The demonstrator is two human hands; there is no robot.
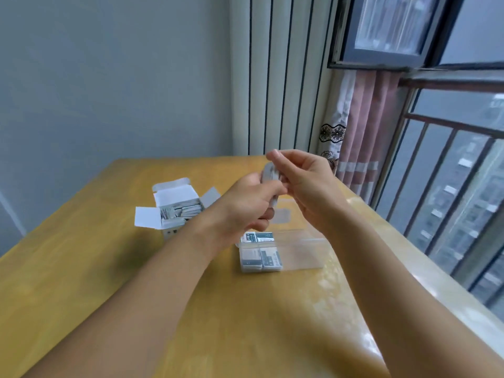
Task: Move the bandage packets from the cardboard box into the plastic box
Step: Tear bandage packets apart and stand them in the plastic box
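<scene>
A white cardboard box stands open on the table at the left, with several bandage packets inside. To its right lies a clear plastic box; packets fill its left end. Above the plastic box my left hand and my right hand meet in the air. Both grip a small stack of blurred grey packets between their fingers. The stack is mostly hidden by the fingers.
The yellow wooden table reaches the wall at the back. Its right edge runs along a window with a metal railing. A pink curtain hangs behind the right hand. The plastic box's clear lid stands open behind it.
</scene>
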